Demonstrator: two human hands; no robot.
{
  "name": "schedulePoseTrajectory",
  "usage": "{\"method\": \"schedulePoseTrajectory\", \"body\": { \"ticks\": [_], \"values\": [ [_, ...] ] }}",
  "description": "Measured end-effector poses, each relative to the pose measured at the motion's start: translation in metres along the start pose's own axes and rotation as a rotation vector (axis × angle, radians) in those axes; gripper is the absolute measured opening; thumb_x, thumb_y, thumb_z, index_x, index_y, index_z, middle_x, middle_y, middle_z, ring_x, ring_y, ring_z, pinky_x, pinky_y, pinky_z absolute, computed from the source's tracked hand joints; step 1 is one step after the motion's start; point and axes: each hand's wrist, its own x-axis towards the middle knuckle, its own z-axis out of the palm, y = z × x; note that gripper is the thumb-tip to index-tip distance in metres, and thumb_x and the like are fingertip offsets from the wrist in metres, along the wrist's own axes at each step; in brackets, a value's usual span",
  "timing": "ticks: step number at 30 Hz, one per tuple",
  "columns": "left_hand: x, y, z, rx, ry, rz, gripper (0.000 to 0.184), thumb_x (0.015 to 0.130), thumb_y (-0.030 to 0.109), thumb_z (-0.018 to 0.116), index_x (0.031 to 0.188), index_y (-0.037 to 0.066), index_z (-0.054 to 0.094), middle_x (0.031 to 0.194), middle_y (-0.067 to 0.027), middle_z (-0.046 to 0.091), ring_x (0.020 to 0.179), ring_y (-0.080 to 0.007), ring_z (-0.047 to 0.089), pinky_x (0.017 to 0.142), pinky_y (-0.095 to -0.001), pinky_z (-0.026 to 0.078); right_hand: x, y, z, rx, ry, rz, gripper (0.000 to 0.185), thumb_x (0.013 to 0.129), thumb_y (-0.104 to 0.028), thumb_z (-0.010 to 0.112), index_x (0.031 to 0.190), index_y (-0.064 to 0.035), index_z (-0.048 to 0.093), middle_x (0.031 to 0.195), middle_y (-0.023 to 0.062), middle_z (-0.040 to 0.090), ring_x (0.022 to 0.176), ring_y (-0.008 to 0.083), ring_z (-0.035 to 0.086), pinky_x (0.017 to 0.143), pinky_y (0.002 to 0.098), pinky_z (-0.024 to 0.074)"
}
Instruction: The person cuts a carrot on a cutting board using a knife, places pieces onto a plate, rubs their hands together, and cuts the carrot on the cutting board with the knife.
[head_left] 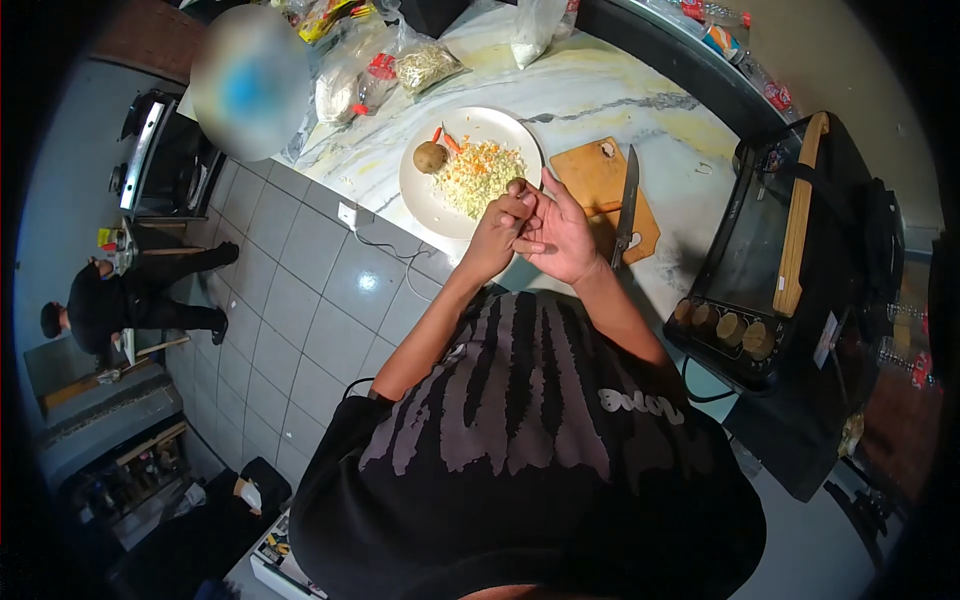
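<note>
Dim room | brighter counter | floor glare | curved black edges | blurred patch upper-left

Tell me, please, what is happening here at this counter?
A person has the left hand and right hand close together, beside the plate; whether they hold something small, I cannot tell. On the plate are finely chopped food, a round brown item and red chillies. The knife lies across the cutting board, with no hand on it.

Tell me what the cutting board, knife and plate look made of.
Cutting board: probably smooth wood, judging by its tan-brown color.
Knife: blade likely dull metal, being thin and dark gray.
Plate: smooth, pale; ceramic or plastic, the look leaves open.
</note>
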Motion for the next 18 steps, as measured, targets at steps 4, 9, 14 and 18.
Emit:
{"method": "schedulePoseTrajectory", "body": {
  "ticks": [4,9,14,18],
  "values": [
    [-0.002,-0.009,0.002,-0.077,-0.015,-0.061,0.035,0.101,0.038,0.060,0.108,0.004,0.051,0.099,-0.0098,0.055,0.091,-0.0169,0.064,0.060,-0.0269,0.063,-0.007,0.005,0.009,0.027,-0.044,-0.037,0.051,0.105,-0.053,0.039,0.113,-0.0073,0.059,0.084,0.0058,0.056,0.097,0.0255,0.063,0.050,0.0248,0.0402],
    [-0.018,-0.036,0.004,-0.172,-0.250,0.227,0.068,0.099,0.051,0.056,0.137,-0.005,0.045,0.127,-0.0211,0.056,0.119,-0.0255,0.060,0.090,-0.0345,0.058,-0.015,0.008,0.010,-0.096,-0.112,-0.091,0.055,0.107,-0.052,0.033,0.107,-0.0043,0.059,0.109,0.0173,0.061,0.101,0.0238,0.062,0.051,0.0218,0.0470],
    [-0.016,-0.016,0.025,-0.500,-0.460,-0.038,0.074,0.105,0.060,0.033,0.137,-0.004,0.051,0.123,-0.0136,0.063,0.112,-0.0228,0.063,0.098,-0.0305,0.051,-0.030,0.022,0.012,-0.538,0.009,-0.072,0.059,0.109,-0.047,0.029,0.118,0.0034,0.057,0.122,0.0245,0.061,0.088,0.0118,0.064,0.051,0.0170,0.0439],
    [-0.016,-0.024,0.044,-0.609,-0.482,-0.098,0.061,0.105,0.049,0.044,0.134,-0.004,0.052,0.127,-0.0195,0.061,0.117,-0.0252,0.062,0.089,-0.0312,0.058,-0.051,0.025,-0.001,-0.474,0.031,-0.173,0.056,0.109,-0.046,0.032,0.118,0.0037,0.057,0.123,0.0238,0.061,0.081,0.0109,0.061,0.052,0.0187,0.0451]
  ]
}}
